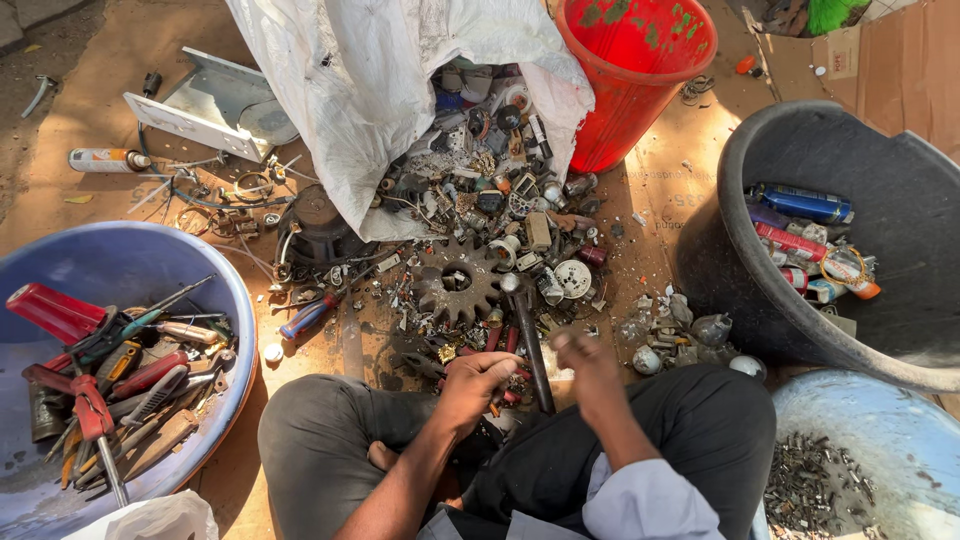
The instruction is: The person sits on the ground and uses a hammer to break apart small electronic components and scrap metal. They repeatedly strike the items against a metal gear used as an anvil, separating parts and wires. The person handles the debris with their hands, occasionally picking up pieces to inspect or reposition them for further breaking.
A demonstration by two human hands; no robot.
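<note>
I sit cross-legged on the ground in front of a heap of scrap metal parts (490,210) spilling from a white sack (370,90). My left hand (478,382) is curled down among small parts between my knees, next to a long dark metal rod (530,345); what it holds I cannot make out. My right hand (588,362) is blurred, raised just right of the rod with fingers bunched; whether it grips anything is unclear. A large rusty gear wheel (456,283) lies just beyond my hands.
A blue basin (120,262) at left holds screwdrivers and pliers. A red bucket (628,80) stands at the back. A black tub (900,200) at right holds spray cans. A light blue basin (880,420) with small screws sits at lower right. A spray can (105,159) lies far left.
</note>
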